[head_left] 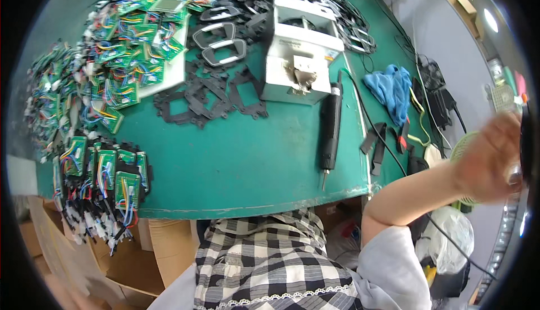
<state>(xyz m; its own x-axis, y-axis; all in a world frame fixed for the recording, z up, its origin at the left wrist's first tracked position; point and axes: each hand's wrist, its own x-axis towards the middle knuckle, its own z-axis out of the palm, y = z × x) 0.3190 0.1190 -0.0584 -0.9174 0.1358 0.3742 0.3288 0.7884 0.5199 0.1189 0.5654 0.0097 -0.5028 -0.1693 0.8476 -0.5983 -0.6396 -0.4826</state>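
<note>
My right hand is raised at the far right, off the table and in front of a light green round mesh thing. Motion smears its fingers, so I cannot tell if it holds anything. Low at the left rim, part of my left hand shows as a blur below the table edge, its fingers unclear. A black electric screwdriver lies on the green table, bit toward me. Behind it stands a white box-shaped machine with a metal piece in front. Black plastic frames lie loosely to its left.
Green circuit boards with coloured wires are heaped at the far left. Several boards on black frames stand at the near left corner. Grey-rimmed covers lie mid-back. A blue cloth and black straps are on the right. Cardboard boxes stand below.
</note>
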